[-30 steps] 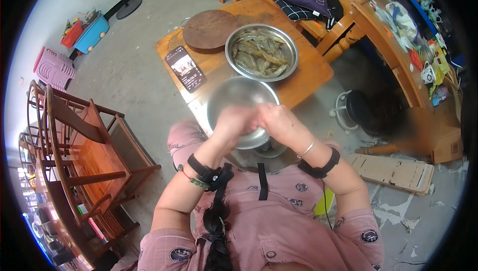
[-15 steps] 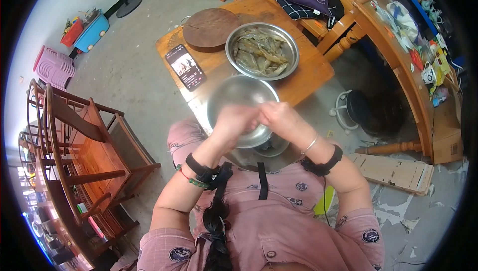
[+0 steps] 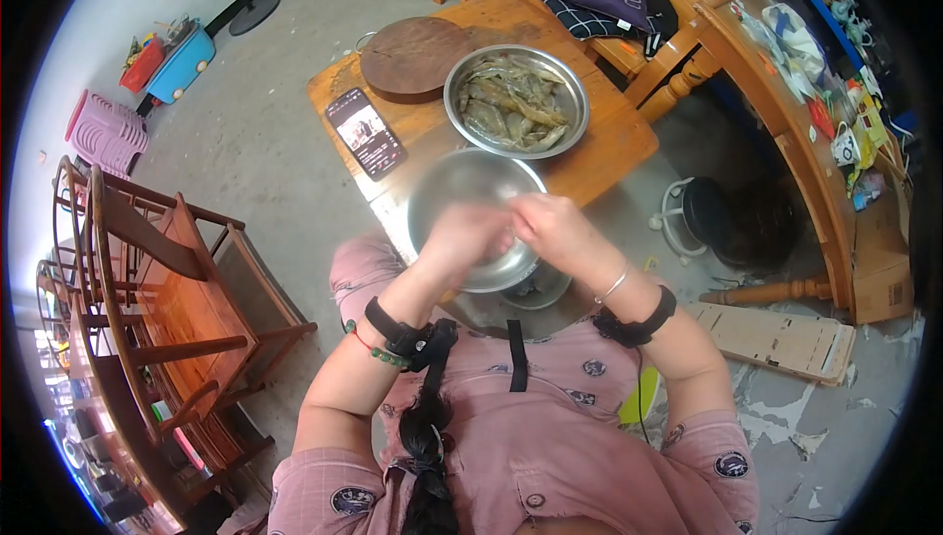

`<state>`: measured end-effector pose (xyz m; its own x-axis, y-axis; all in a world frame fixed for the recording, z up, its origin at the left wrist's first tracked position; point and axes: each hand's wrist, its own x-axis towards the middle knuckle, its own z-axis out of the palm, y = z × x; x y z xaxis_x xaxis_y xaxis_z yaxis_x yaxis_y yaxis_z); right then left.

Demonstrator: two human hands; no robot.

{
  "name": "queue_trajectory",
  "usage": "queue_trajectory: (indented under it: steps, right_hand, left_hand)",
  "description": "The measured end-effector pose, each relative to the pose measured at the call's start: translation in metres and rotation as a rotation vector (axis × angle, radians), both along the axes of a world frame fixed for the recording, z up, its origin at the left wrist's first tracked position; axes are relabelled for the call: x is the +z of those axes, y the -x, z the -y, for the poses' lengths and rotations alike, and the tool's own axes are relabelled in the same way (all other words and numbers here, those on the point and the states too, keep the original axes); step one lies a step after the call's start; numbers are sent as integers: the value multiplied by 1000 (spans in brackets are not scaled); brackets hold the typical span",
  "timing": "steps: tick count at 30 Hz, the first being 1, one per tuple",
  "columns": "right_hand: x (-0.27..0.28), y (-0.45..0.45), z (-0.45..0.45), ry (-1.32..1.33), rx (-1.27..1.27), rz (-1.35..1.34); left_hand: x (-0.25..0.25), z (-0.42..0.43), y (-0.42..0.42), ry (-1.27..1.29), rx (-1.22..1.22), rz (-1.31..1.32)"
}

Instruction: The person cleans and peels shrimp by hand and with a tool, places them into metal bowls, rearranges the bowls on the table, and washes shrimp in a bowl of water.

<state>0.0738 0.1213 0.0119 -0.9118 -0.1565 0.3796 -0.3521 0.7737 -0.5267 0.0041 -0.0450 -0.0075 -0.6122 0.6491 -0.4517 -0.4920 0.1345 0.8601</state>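
Over a steel bowl (image 3: 488,171) at the near edge of the table, my two hands meet with the fingertips together. My left hand (image 3: 469,235) is curled closed and somewhat blurred. Beside it, my right hand (image 3: 550,230) makes a pinch, its thumb and fingers pressed together. Whatever lies between the fingers is too small and hidden to make out. Just beyond stands a second steel bowl (image 3: 455,108) holding several raw grey-green shrimp (image 3: 516,103). Below my hands, part of another metal container (image 3: 535,294) shows with something dark in it.
A phone (image 3: 364,134) with a lit screen and a round wooden cutting board (image 3: 416,58) lie on the wooden table (image 3: 614,167). To the right are a black-seated stool (image 3: 702,216) and a cluttered wooden shelf (image 3: 786,112). Wooden chairs (image 3: 187,280) stand on the left.
My hands stay together over the bowl with only slight shifts of the fingers and wrists. The bowls and shrimp have not visibly moved.
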Motion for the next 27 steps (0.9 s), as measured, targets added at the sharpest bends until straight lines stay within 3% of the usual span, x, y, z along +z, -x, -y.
queue_trajectory:
  steps: [7,27]
  right_hand:
    - [-3,-1,5,55,31,143]
    - [4,4,4,57,5,101]
  left_hand:
    - [-11,-1,-1,-4,47,-3]
    - [-5,4,-7,24,18,-93]
